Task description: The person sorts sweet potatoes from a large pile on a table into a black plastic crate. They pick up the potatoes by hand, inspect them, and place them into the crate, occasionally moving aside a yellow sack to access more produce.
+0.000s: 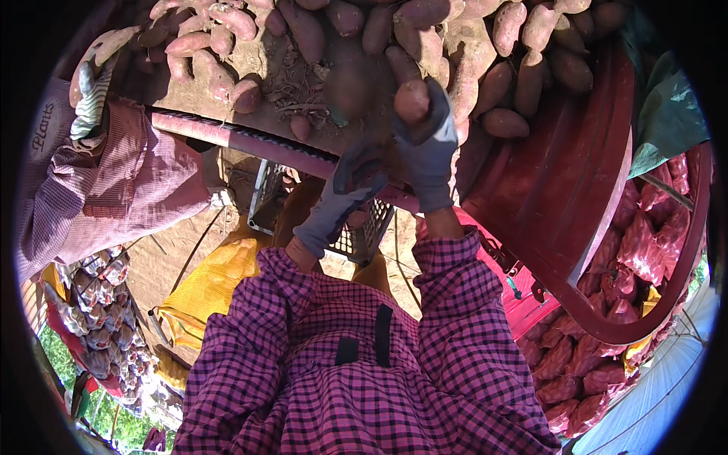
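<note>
My right hand (pixel 429 151), in a grey-blue work glove, is closed around a reddish sweet potato (pixel 412 101) above the near edge of a dirt-covered surface (pixel 267 74). My left hand (pixel 348 190), in a like glove, is beside it with fingers curled apart and nothing plainly held. Between and beyond the hands a brown round thing is blurred; what it is I cannot tell. Many sweet potatoes (pixel 305 31) lie on the surface, heaped thickest at the far side and right. A small piece (pixel 300 128) lies near the edge.
A black plastic crate (pixel 364 233) stands below the edge, holding some roots. At left is a co-worker's gloved hand (pixel 91 102) and checked sleeve. A red metal panel (pixel 546 170) rises at right, beside filled red mesh bags (pixel 642 244). A yellow mesh sack (pixel 210 284) lies lower left.
</note>
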A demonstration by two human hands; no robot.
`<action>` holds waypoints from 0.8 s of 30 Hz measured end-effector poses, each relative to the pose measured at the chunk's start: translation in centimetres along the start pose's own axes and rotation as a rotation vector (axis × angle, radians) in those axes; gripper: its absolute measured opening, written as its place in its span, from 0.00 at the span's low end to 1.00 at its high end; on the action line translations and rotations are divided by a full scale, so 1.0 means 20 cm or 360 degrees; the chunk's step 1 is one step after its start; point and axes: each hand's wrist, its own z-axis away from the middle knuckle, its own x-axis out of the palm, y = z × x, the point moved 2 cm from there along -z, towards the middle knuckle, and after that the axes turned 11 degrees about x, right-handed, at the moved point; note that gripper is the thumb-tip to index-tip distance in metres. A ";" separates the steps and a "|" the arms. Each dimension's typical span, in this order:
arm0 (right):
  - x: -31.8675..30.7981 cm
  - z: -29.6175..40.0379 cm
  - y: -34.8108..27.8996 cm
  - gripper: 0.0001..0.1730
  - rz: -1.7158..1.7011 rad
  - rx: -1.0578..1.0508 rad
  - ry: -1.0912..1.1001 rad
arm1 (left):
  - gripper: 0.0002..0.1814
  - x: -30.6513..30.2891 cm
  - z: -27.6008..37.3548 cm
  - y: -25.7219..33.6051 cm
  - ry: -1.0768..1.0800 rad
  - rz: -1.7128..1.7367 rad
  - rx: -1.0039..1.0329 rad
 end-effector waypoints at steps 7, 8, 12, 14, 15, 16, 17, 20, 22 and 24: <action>-0.13 0.14 -0.05 0.36 0.0544 -0.0183 -0.0297 | 0.22 -0.06 -0.14 -0.09 0.0278 0.0977 -0.0561; -0.16 0.06 0.00 0.36 0.0605 -0.0117 0.0055 | 0.24 -0.11 -0.14 -0.11 0.0290 0.0918 -0.0629; -0.21 -0.21 0.15 0.40 0.0620 0.0448 0.0122 | 0.24 -0.06 -0.11 -0.10 0.0225 0.0896 -0.0602; -0.20 -0.24 0.23 0.39 0.0425 0.0481 0.0068 | 0.24 -0.03 -0.08 -0.09 0.0264 0.0920 -0.0673; -0.20 -0.24 0.23 0.38 0.0242 0.0478 0.0106 | 0.24 -0.03 -0.07 -0.08 0.0288 0.0903 -0.0647; -0.19 -0.24 0.22 0.38 0.0061 0.0475 0.0146 | 0.25 -0.03 -0.07 -0.07 0.0309 0.0887 -0.0623; -0.21 -0.17 0.19 0.34 -0.0085 0.0380 0.0215 | 0.25 -0.03 -0.06 -0.06 0.0328 0.0871 -0.0599; -0.30 0.17 -0.04 0.30 -0.0927 0.1108 -0.0235 | 0.23 -0.07 -0.01 -0.03 0.0238 0.0756 -0.0622; -0.34 0.43 -0.16 0.33 -0.1141 0.1279 -0.0542 | 0.24 -0.03 0.07 -0.05 0.0199 0.0590 -0.0754; -0.40 0.60 -0.21 0.38 -0.0849 0.1088 -0.0765 | 0.26 0.05 0.23 0.00 -0.0030 0.0076 -0.0598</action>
